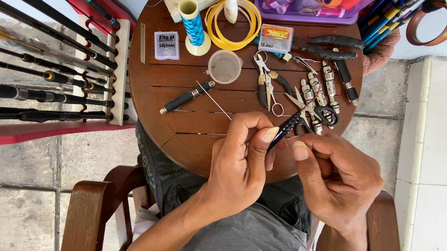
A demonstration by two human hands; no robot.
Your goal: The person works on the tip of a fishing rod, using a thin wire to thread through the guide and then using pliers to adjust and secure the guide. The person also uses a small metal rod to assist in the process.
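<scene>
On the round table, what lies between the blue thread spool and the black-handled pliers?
In the head view, a small clear plastic cup stands between the blue thread spool and the black-handled pliers, on the wooden table.

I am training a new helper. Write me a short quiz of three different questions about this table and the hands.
1. True or false: the left hand pinches a thin black rod.
2. Which thing stands nearest the blue thread spool? A) scissors B) yellow ring C) pliers
3. Fill in: the clear plastic cup sits on the round wooden ____.

Key: 1 true; 2 B; 3 table. The right hand is beside the rod; whether it pinches anything is too small to tell.
</scene>
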